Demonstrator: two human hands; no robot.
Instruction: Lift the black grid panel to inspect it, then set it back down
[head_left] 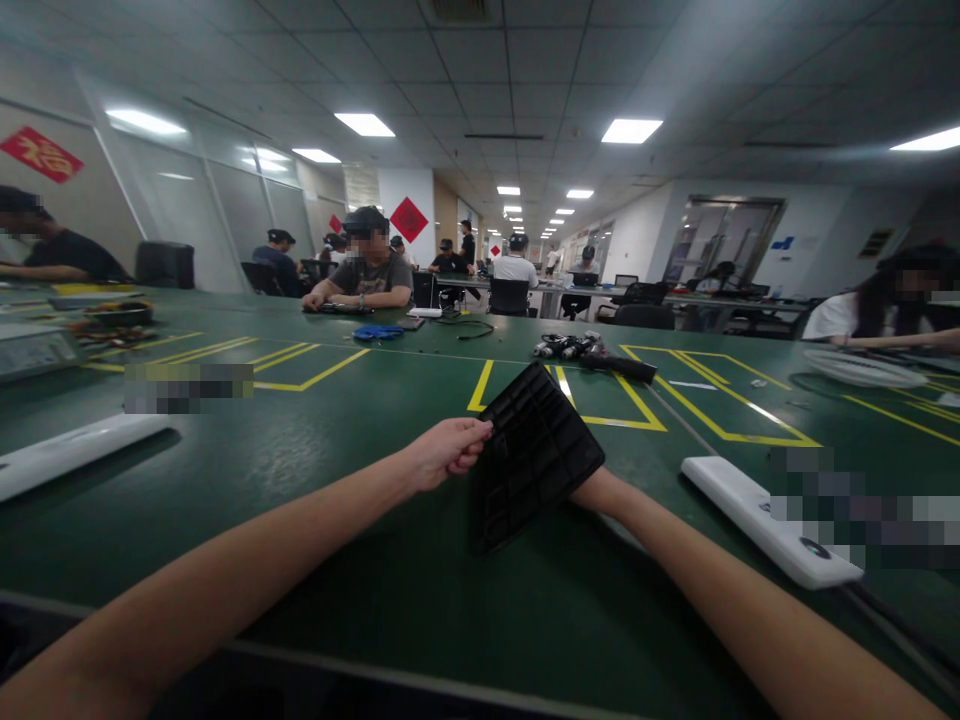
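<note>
Left hand (pixel 450 450) pinched black panel (pixel 536 455) by its left edge, propping it tilted off the table (pixel 360 580) (right hand hidden behind, probably bracing; grip unclear).

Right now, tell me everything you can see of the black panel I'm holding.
The black panel is a flat, roughly square piece, plastic by its look, its face ribbed into a grid of small cells. It stands tilted over the green table, one corner up. The left hand pinches its left edge; the right hand is hidden behind it.
</note>
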